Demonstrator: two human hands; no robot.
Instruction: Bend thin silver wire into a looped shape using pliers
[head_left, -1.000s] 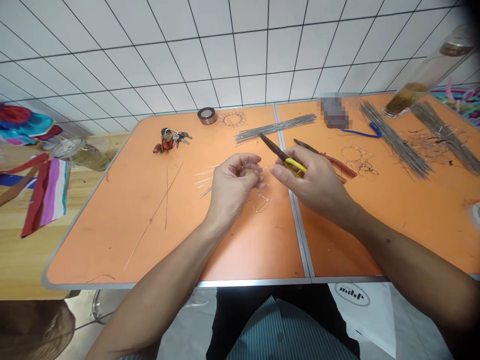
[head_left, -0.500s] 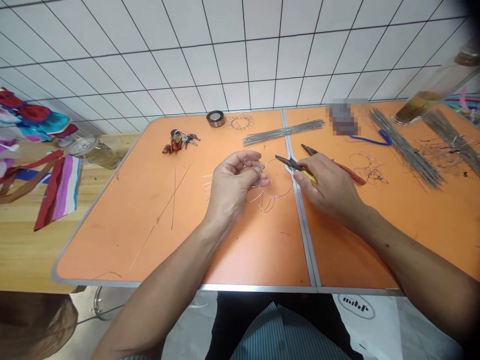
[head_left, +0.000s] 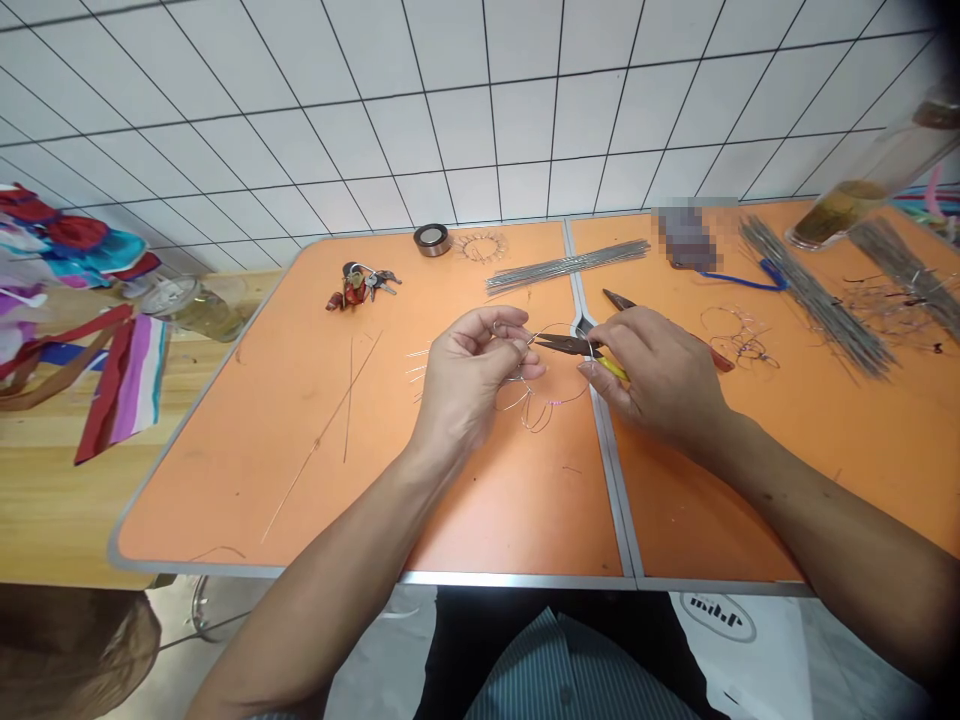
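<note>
In the head view, my left hand (head_left: 480,365) pinches a thin wire ring (head_left: 581,394) with bent loops and a few pink beads along its lower side. My right hand (head_left: 652,365) is closed around pliers (head_left: 568,345) with dark pointed jaws and yellow handles. The jaw tips point left, close to the wire at my left fingertips; whether they grip it I cannot tell. Under and behind my right hand lies a second pair of pliers (head_left: 619,301) with red handles, partly hidden.
On the orange table (head_left: 517,510) lie a bunch of keys (head_left: 366,284), a tape roll (head_left: 432,240), bundles of straight wire (head_left: 566,266) and a shaped wire piece (head_left: 739,335). Loose wires (head_left: 319,440) are at left. A bottle (head_left: 847,210) stands back right, a jar (head_left: 191,305) at left.
The pliers in my right hand have swung down and left, so their jaws now reach the wire near my left fingertips. My left hand keeps its pinch almost in place.
</note>
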